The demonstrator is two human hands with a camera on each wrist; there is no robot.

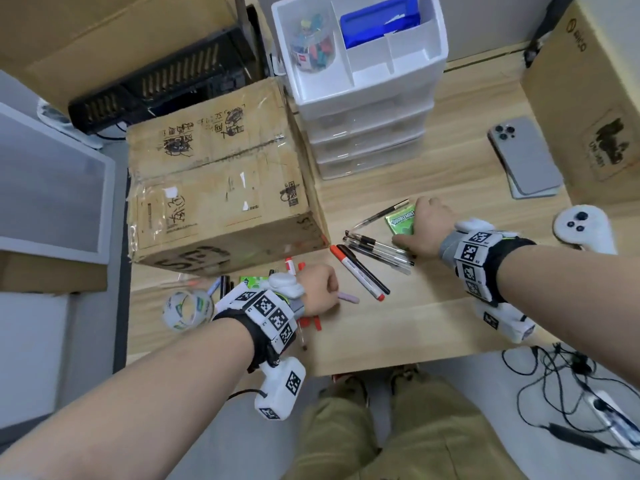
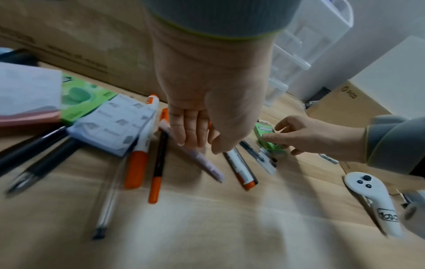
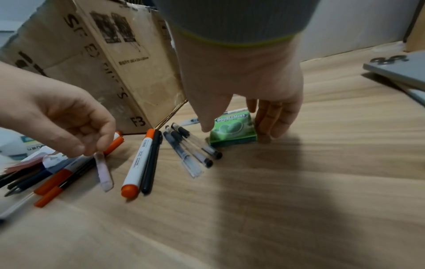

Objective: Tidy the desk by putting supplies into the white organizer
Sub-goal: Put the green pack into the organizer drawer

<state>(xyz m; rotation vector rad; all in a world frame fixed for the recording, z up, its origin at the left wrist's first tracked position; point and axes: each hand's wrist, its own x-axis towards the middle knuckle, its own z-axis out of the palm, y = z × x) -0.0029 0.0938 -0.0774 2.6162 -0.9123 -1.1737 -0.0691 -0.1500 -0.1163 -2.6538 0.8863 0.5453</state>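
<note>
The white organizer [image 1: 363, 64] stands at the back of the desk; its top tray holds a jar of clips [image 1: 313, 46] and a blue box [image 1: 377, 22]. My left hand [image 3: 92, 151] pinches the end of a pale pink pen [image 3: 104, 172], whose other end rests on the desk. My right hand [image 1: 412, 223] spans a green gum pack [image 3: 232, 133] lying flat, thumb on one side and fingers against the other. Between my hands lie clear gel pens [image 1: 377, 247], an orange-capped marker [image 1: 356, 277] and a black pen [image 3: 150, 163].
A big cardboard box [image 1: 218, 181] stands left of the organizer. More pens, sticky notes [image 2: 110, 125] and a tape roll [image 1: 187, 310] crowd the desk's left end. A phone [image 1: 526, 157], a white controller [image 1: 585, 228] and another carton [image 1: 588, 98] sit on the right.
</note>
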